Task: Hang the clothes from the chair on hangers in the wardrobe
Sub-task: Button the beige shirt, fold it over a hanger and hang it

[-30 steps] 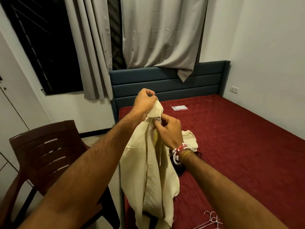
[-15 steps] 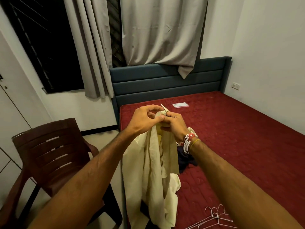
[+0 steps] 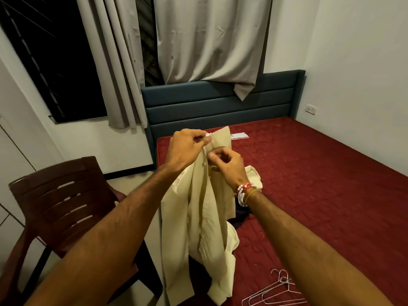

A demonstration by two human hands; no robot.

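My left hand (image 3: 187, 149) is raised in the middle of the view, thumb and forefinger pinching the top of the cream shirt (image 3: 205, 217) by its collar. My right hand (image 3: 227, 166) sits just below and to the right of it, fingers curled, pinching the shirt's front edge. The two hands are almost touching. Beaded bracelets (image 3: 242, 193) ring the right wrist.

The shirt hangs in long folds from both grips, over the near left corner of the bed (image 3: 320, 195). Its lower end drops out of sight between my forearms. It is off the chair (image 3: 64, 208), which stands to the left, dark brown with a slatted back.

Just right of my right wrist a cream fold (image 3: 254, 177) lies on the bed; whether it belongs to the same shirt I cannot tell. A dark garment (image 3: 241, 216) lies on the bed under that wrist, partly hidden by the shirt. A few wire hangers (image 3: 276, 290) lie together on the bed at the near right, apart from the shirt.

At the far end I can see the blue headboard (image 3: 220, 102), with grey curtains (image 3: 209, 40) above it and a dark window (image 3: 44, 62) to the far left.
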